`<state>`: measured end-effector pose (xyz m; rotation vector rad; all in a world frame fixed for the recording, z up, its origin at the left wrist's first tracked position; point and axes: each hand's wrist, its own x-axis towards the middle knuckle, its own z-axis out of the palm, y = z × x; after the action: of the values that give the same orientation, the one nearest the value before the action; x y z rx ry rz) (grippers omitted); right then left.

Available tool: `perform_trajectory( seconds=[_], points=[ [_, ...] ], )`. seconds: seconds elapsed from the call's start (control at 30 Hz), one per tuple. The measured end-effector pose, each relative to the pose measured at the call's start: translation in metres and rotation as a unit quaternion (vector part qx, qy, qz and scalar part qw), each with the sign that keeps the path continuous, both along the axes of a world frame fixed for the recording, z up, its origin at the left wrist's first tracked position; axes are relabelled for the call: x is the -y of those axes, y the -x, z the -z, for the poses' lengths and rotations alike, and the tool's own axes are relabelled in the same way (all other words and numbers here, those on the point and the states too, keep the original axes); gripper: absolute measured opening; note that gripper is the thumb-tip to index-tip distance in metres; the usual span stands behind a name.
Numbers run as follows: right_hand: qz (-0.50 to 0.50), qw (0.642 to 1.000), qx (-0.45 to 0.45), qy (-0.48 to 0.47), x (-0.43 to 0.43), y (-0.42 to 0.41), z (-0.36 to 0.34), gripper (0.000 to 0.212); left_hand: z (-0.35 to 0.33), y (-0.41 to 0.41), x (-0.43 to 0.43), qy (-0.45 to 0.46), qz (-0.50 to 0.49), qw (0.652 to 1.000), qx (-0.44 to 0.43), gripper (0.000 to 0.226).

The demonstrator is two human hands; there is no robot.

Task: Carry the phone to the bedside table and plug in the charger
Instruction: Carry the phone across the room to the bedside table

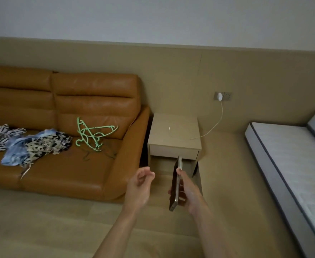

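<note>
My right hand [187, 190] grips a dark phone [175, 185] edge-on, held upright in front of and below the beige bedside table [174, 135]. My left hand [141, 186] hovers beside it, empty, fingers loosely curled and apart. A white charger cable [211, 127] runs from a white plug [220, 96] in the wall socket down onto the tabletop, and its free end [169, 129] lies near the table's middle.
An orange leather sofa [69, 170] stands left of the table, with crumpled clothes [34, 146] and green hangers [92, 135] on its seat. A bare mattress [292, 155] lies at the right. Tan flooring runs between them.
</note>
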<state>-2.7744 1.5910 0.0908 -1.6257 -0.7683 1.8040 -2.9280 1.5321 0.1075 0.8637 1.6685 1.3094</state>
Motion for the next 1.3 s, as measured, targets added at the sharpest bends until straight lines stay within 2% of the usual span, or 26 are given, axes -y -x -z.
perform_trajectory(
  seconds=[0.27, 0.4, 0.67, 0.73, 0.83, 0.9, 0.97, 1.0, 1.07, 1.13, 1.3],
  points=[
    [0.029, 0.999, 0.015, 0.012, -0.166, 0.028, 0.026, 0.056, 0.031, 0.027, -0.181, 0.01, 0.032, 0.999, 0.032, 0.023],
    [0.026, 0.999, 0.034, 0.017, -0.256, 0.045, 0.039, 0.052, 0.046, 0.039, -0.28, 0.009, 0.08, 0.996, 0.039, 0.014],
    [0.016, 0.998, 0.031, 0.043, -0.4, 0.061, 0.067, 0.053, 0.068, 0.049, -0.425, 0.096, 0.142, 0.985, 0.028, 0.028],
    [0.0, 0.998, 0.033, 0.046, -0.433, 0.064, 0.075, 0.05, 0.074, 0.053, -0.458, 0.139, 0.171, 0.975, 0.018, 0.043],
    [-0.041, 0.998, 0.021, 0.046, -0.482, 0.072, 0.088, 0.043, 0.089, 0.062, -0.509, 0.207, 0.22, 0.953, -0.005, 0.087],
    [-0.072, 0.996, 0.002, 0.048, -0.514, 0.077, 0.095, 0.042, 0.096, 0.069, -0.541, 0.224, 0.237, 0.945, -0.002, 0.097],
    [-0.097, 0.994, -0.025, 0.048, -0.545, 0.083, 0.105, 0.047, 0.102, 0.076, -0.571, 0.233, 0.247, 0.941, -0.002, 0.084],
    [-0.107, 0.993, -0.037, 0.046, -0.559, 0.087, 0.11, 0.05, 0.106, 0.079, -0.586, 0.228, 0.251, 0.941, -0.003, 0.063],
    [-0.114, 0.991, -0.053, 0.049, -0.585, 0.095, 0.121, 0.054, 0.12, 0.087, -0.612, 0.214, 0.243, 0.946, -0.002, 0.051],
    [-0.104, 0.991, -0.067, 0.059, -0.608, 0.103, 0.135, 0.057, 0.131, 0.095, -0.636, 0.212, 0.223, 0.952, -0.001, 0.048],
    [-0.101, 0.989, -0.081, 0.07, -0.662, 0.121, 0.174, 0.061, 0.175, 0.119, -0.698, 0.262, 0.224, 0.939, 0.006, 0.06]
  ],
)
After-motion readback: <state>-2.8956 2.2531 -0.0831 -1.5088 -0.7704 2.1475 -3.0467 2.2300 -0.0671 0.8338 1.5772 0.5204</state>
